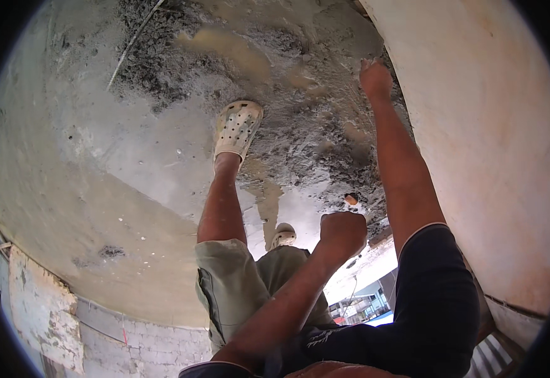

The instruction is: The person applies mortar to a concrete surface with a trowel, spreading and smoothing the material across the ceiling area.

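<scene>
My left hand [344,233] crosses in front of my body, closed into a fist with its back toward me. Whatever it may grip is hidden. A small orange-brown piece [350,199] lies in the mortar just beyond that fist. Far off at the right, my right hand [376,79] is stretched out low beside the pale wall [476,113]. Its fingers are curled closed, and I cannot make out what is in them. Around that hand spreads wet, lumpy grey mortar [344,120] along the foot of the wall.
One foot in a beige, holed clog [239,129] stands at the mortar's edge; the other clog [283,235] is nearer me. A muddy puddle [228,53] and a thin rod [134,45] lie farther off. Smooth grey floor [130,132] spreads left toward a block wall [143,340].
</scene>
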Available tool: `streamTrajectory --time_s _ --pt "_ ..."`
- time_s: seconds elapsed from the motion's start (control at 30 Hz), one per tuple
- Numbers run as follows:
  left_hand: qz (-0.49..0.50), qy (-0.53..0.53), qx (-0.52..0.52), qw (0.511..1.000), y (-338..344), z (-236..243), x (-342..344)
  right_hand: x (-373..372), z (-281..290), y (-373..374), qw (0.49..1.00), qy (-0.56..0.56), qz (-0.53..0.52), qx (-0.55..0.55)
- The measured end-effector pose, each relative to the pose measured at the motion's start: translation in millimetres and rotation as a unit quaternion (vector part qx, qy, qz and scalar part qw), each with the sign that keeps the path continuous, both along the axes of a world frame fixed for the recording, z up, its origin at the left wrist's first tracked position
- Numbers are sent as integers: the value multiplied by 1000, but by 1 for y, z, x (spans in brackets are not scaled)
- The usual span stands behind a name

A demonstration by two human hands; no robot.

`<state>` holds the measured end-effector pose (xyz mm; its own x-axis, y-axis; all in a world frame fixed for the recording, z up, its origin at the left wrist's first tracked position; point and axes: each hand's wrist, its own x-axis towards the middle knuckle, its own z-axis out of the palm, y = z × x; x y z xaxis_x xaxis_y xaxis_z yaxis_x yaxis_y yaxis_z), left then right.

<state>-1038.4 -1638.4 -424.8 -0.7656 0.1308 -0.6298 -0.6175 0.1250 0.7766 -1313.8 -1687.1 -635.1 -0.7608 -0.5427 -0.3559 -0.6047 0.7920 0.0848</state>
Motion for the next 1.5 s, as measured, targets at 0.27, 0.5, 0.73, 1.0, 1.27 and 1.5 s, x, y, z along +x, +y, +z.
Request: streamTrajectory --time_s 0.27,0.5,0.73,1.0,1.27,1.5 --pt "9 12 -8 1000 -20 6 -3 45 -5 2 997 19 -2 -77" --pt "9 14 13 1000 -22 7 0 16 10 -47 993 7 -100 -60" --pt "21 1 12 1000 -29 8 -6 84 -25 8 994 -36 -3 -100" --pt "21 34 -11 999 -23 6 1 8 -14 -11 999 26 -31 -26" --pt "16 17 6 1000 -29 10 -3 21 -2 15 990 44 -106 -82" --pt "3 31 -5 1000 -32 11 -5 38 -3 -12 991 2 -110 -73"
